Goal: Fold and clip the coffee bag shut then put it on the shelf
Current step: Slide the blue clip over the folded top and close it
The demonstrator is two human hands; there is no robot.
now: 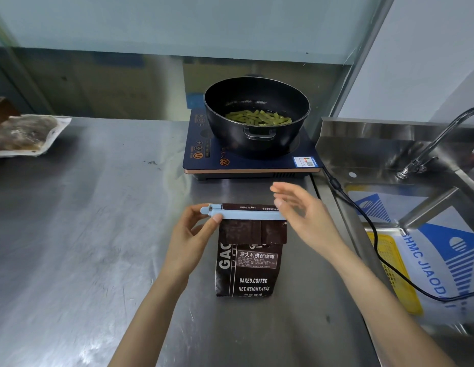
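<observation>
A dark brown coffee bag (246, 266) stands upright on the steel counter (98, 234), its top folded down over the front. A light blue clip (246, 215) runs across the fold. My left hand (189, 234) pinches the clip's left end between thumb and fingers. My right hand (302, 215) hovers at the clip's right end with fingers spread and slightly blurred; it holds nothing. No shelf is in view.
Behind the bag, a black pot of green beans (257, 115) sits on a blue induction cooker (246, 157). Its black cord (362, 221) trails right over a steel sink (415, 207) with a tap (439, 139). A sealed food packet (24, 135) lies at far left.
</observation>
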